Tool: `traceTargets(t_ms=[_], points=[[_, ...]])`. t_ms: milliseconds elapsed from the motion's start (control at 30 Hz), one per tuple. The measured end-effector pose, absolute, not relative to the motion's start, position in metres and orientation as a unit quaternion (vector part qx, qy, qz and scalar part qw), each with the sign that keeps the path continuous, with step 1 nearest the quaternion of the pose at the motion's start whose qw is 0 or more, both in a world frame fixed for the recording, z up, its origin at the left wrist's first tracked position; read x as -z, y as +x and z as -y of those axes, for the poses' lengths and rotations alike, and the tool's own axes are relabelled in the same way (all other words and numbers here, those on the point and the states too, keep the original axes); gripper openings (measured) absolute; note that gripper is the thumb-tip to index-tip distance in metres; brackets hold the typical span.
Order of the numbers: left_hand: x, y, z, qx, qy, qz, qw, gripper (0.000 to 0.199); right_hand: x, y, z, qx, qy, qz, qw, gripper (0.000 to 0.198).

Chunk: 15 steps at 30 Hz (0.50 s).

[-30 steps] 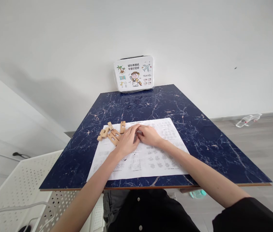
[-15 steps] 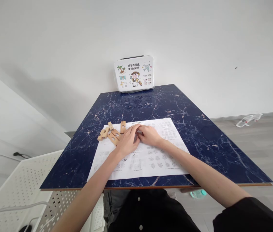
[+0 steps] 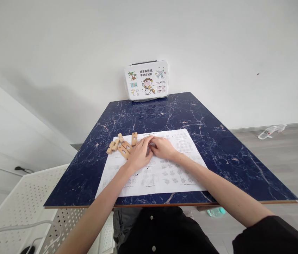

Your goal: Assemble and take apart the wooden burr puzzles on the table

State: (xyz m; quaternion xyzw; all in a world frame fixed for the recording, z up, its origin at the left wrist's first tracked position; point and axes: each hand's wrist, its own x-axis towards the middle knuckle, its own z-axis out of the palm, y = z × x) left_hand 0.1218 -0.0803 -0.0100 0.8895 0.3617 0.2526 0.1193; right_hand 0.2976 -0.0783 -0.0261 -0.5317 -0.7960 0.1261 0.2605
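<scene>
My left hand [image 3: 140,152] rests on the printed paper sheet [image 3: 138,185], open, its fingers stretched forward and its thumb apart. My right hand [image 3: 163,148] lies beside it, also open and loosely bent. Their fingertips meet near the sheet's top middle, with a small gap between the thumbs; nothing shows in either hand. Just left of my left hand are flat notched wooden puzzle pieces [image 3: 124,151], one with its end by my fingers. Another upright notched wooden piece [image 3: 134,138] lies slightly farther back. Smaller wooden blocks [image 3: 112,146] sit at the sheet's left edge.
The sheet covers the near part of a blue marbled table [image 3: 149,116]. A white cartoon-printed case [image 3: 147,81] leans on the wall at the back. A white perforated cabinet [image 3: 43,187] with a cable stands left. Plastic bottles [image 3: 216,212] lie on the floor.
</scene>
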Motion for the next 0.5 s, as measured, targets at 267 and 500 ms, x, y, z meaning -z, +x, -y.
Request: traceTargets(t_ms=[267, 500], points=[[0.0103, 0.1215, 0.0800, -0.253, 0.890, -0.360, 0.120, 0.065, 0.0262, 0.2975, 0.0778, -0.123, -0.533, 0.797, 0.256, 0.021], [0.0104, 0.1218, 0.0802, -0.253, 0.888, -0.364, 0.121, 0.063, 0.0267, 0.2978, 0.0783, -0.122, -0.532, 0.797, 0.257, 0.022]])
